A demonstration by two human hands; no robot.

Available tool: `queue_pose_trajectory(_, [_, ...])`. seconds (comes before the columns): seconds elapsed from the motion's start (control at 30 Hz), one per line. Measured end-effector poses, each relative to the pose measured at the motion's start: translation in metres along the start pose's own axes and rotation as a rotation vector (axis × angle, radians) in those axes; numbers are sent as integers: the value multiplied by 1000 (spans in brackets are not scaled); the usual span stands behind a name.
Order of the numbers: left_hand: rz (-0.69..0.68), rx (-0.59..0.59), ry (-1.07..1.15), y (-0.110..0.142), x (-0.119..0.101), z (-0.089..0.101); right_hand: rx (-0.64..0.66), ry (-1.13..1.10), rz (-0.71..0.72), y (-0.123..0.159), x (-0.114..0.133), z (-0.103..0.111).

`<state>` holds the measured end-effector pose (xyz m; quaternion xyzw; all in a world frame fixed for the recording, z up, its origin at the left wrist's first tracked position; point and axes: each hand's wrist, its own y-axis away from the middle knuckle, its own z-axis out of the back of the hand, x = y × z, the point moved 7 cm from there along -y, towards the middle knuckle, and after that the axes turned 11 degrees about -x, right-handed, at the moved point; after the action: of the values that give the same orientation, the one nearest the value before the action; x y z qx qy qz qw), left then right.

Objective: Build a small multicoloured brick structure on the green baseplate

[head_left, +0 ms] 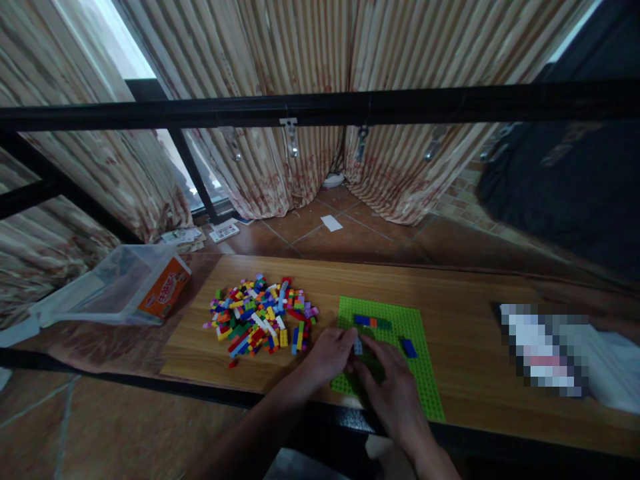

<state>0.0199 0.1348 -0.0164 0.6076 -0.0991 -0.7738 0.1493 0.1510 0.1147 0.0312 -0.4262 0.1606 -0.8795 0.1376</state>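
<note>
A small grey-blue toy brick (358, 346) sits between the fingertips of my two hands, over the left part of a green studded baseplate (425, 380). My left hand (331, 355) is closed on it from the left, thumb and finger pinched together. From the right, my right hand (393, 380) grips it with bent fingers, which partly cover it. Just beyond the fingers, a row of blue, orange and green bricks (373, 322) lies on the baseplate. A single blue brick (409, 348) is to the right of my hands. Whether the held brick touches the plate is hidden.
A heap of mixed toy bricks (260, 317) lies left on the wooden tabletop (470, 347). Farther left stands a clear plastic box (115, 280) with an orange label. A blurred-out item (543, 350) lies at the right. A black rail (320, 110) crosses behind the table.
</note>
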Motion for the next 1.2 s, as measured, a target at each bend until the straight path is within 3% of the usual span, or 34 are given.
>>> queue_pose_trajectory(0.13, [-18,32,-59,1,-4,1,56,-45,-42,-5,-2,-2])
queue_pose_trajectory(0.3, [-15,39,-81,2,-11,2,104,-41,16,-16,-4,0])
queue_pose_trajectory(0.5, [-116,-77,-185,5,-19,13,75,83,107,-31,-9,-8])
queue_pose_trajectory(0.87, [-129,-187,-204,7,-18,19,8,232,136,-28,-18,-14])
queue_pose_trajectory(1.03, [-117,-192,-185,8,-13,18,-2,239,154,-27,-15,-17])
queue_pose_trajectory(1.2, [-85,-192,-148,6,-7,16,-35,228,85,-23,-13,-16])
